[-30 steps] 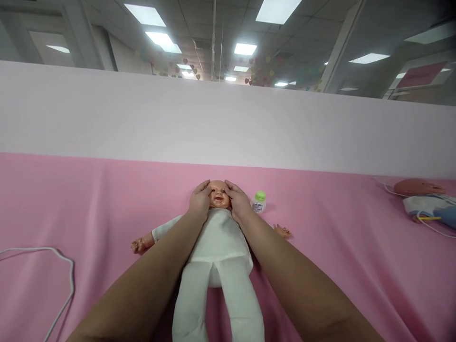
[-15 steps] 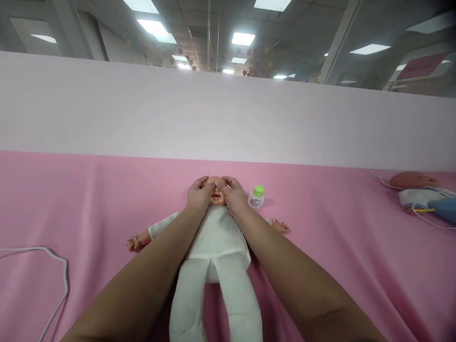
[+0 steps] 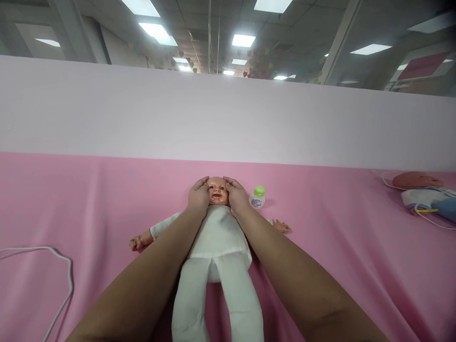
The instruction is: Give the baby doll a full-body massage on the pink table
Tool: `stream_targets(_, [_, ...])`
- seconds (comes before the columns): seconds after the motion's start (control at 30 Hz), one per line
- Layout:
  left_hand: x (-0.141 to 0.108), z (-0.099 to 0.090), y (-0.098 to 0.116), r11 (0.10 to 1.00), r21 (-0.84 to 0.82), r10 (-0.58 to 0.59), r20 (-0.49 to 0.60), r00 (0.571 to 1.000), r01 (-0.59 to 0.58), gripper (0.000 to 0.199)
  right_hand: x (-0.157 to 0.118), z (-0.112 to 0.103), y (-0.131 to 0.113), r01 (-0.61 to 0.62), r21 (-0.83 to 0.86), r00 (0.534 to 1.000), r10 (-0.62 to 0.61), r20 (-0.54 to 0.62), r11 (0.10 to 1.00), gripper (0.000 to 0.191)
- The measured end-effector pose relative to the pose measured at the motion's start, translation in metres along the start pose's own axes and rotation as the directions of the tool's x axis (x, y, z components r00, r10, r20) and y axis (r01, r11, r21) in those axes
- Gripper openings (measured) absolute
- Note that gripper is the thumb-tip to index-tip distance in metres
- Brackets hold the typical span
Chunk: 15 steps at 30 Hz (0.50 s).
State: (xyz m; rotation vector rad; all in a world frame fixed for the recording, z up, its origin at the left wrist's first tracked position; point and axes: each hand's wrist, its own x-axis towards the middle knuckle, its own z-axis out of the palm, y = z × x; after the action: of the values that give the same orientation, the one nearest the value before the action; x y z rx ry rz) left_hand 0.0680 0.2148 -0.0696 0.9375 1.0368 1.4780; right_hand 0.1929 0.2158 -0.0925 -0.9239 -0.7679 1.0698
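Observation:
A baby doll point(image 3: 221, 232) lies on its back on the pink cloth, its head toward the far side and its arms spread out. It has a white cloth body and a shiny plastic head. My left hand point(image 3: 198, 194) cups the left side of the head, thumb by the temple. On the opposite side my right hand point(image 3: 236, 194) holds the head in the same way. The doll's face shows between my two thumbs. My fingertips curl around the top sides of the head and are partly hidden.
Just right of my right hand stands a small bottle point(image 3: 257, 197) with a green cap. At the far right lies another doll point(image 3: 423, 190) with a thin white cord. A white cable point(image 3: 69, 275) runs over the pink cloth point(image 3: 107, 209) at left. A white wall point(image 3: 228, 118) rises behind.
My thumbs have moved apart, from the middle of the doll's forehead out to its temples, uncovering its eyes. Both hands still hold the head.

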Motion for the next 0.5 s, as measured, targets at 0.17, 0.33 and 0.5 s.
stream_targets(0.17, [0.001,-0.002,0.000,0.998,-0.059,-0.017,-0.009,1.000,0.017,0.045,-0.004,-0.002,-0.005,-0.050,0.061,0.998,0.047,0.053,0.997,0.039])
stream_targets(0.33, [0.000,-0.004,-0.001,0.999,-0.017,0.049,0.042,0.998,-0.049,0.044,-0.014,-0.001,-0.013,-0.039,0.066,0.993,0.031,0.116,0.997,0.045])
stream_targets(0.5, [-0.002,-0.007,-0.004,0.995,0.028,0.093,0.083,0.992,-0.096,0.054,-0.021,0.003,-0.019,0.028,-0.016,0.990,-0.026,0.135,0.999,0.054])
